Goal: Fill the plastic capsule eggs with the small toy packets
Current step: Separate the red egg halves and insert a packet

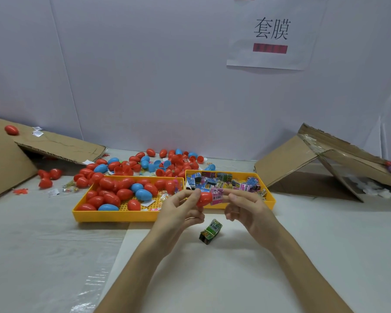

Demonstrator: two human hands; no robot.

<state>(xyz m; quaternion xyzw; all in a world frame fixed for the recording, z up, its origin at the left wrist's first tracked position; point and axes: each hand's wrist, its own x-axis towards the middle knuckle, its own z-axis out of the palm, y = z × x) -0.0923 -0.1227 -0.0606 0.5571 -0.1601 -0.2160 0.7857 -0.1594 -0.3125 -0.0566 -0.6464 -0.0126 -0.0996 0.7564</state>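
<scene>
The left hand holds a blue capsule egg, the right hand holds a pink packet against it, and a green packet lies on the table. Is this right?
No: the head view shows a red capsule egg in the left hand, not blue. The right hand does hold the pink packet against it; the green packet lies on the table.

A pale table (54,256) is covered with a white sheet. A small green toy packet (210,231) is laid in the middle of it. A yellow plastic tray of eggs (113,216) is set at 11 o'clock, and a yellow plastic tray of packets (271,201) is set just beside it at 1 o'clock. Loose red and blue plastic eggs (167,161) are scattered at 12 o'clock, behind the trays. Flat brown cardboard (61,145) is spread at 9 o'clock. A tipped brown cardboard box (287,159) is seen at 3 o'clock.
</scene>
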